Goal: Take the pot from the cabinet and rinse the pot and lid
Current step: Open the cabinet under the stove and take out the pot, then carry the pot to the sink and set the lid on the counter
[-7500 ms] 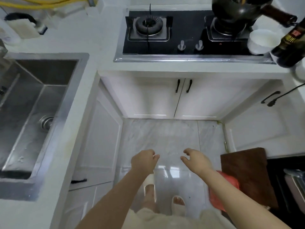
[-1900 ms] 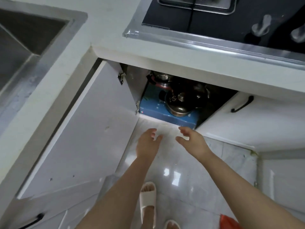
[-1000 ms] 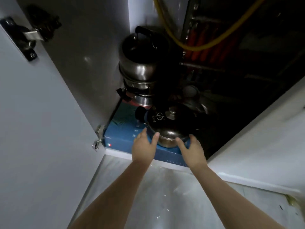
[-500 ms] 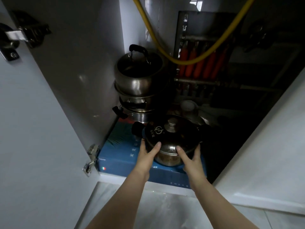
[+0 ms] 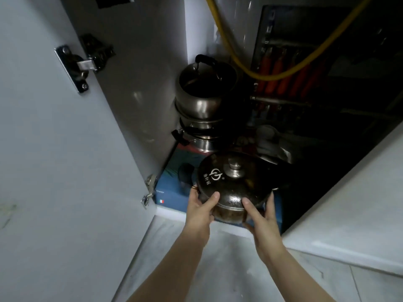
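A steel pot (image 5: 229, 211) with a dark glass lid (image 5: 235, 182) and a metal knob is at the front of the open cabinet, over a blue box (image 5: 170, 192). My left hand (image 5: 199, 208) grips the pot's left side, thumb on the lid's rim. On the pot's right side my right hand (image 5: 260, 216) holds it, thumb on the lid and fingers around the wall. The pot tilts slightly toward me. Its black left handle (image 5: 185, 177) shows beside my left fingers.
A stack of steel pots (image 5: 202, 105) stands behind on the left. A yellow hose (image 5: 250, 70) and orange pipes (image 5: 283, 77) cross the cabinet's back. The open left door (image 5: 54, 171) and right door (image 5: 349, 203) flank the opening. Tiled floor (image 5: 229, 269) lies below.
Both hands have closed further round the pot, and it has come forward and slightly up toward the cabinet's front edge. The view has drawn nearer.
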`<state>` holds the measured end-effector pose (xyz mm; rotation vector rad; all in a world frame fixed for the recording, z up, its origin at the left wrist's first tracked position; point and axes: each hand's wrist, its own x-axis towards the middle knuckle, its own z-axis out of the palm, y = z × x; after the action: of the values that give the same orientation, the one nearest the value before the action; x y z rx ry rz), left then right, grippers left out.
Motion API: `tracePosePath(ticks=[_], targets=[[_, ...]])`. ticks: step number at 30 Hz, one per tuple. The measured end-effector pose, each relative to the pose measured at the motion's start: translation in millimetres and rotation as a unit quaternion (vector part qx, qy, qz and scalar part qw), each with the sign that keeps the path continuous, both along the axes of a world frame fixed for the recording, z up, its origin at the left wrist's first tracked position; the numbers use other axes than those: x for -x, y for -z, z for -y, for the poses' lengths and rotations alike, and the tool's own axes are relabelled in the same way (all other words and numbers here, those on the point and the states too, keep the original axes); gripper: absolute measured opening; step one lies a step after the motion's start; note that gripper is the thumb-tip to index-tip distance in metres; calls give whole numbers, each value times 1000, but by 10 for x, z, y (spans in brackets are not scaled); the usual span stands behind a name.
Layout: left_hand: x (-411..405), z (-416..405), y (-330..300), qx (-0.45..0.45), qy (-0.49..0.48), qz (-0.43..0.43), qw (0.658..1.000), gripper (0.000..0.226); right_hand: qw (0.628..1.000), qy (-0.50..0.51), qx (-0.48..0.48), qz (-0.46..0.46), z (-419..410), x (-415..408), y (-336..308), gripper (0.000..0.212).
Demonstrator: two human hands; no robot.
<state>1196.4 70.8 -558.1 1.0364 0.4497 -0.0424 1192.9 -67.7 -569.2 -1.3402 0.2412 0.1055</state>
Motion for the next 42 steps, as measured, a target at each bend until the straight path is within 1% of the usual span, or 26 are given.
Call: tracePosePath(ticks=[2,4,8,10,14,23,28,30,39,42], targets=[[249,-43,-262,-1,-10,-9,1000,44,1000,-2,-10,-21,-46,204,-260,78],[502,-89,-575,-5,-18,-22,1000,49,999,-15,-13,-42,-84,416,-576,76],[964,-169,-1233,4,-28,-47,998,54,995,-44,1,-85,-136,832,-1289,77],[1172,-217,-1546,11,-26,-46,999,55,993,-53,5,-106,-165,1025,-1641,79],[1518,-271,-2144,7,-32,-53,998,57,990,-66,1,-121,-205,1360,-2251,77],[2335,-152,-3234,-15,-79,-47,996,65,990,-110,0,-88,-99,1976,-3324,77],[2707,3,-3922,-15,-116,-44,992,55,987,-142,3,-70,15,2258,-4017,78],[2819,32,-4208,-8,-135,-45,990,54,986,-151,1,-63,28,2337,-4295,80],[2991,-202,-5299,17,-200,-32,979,56,981,-192,-15,-19,-264,2395,-5400,75],[2943,-377,-5632,14,-222,-8,975,54,977,-212,-18,5,-458,2312,-5682,74]])
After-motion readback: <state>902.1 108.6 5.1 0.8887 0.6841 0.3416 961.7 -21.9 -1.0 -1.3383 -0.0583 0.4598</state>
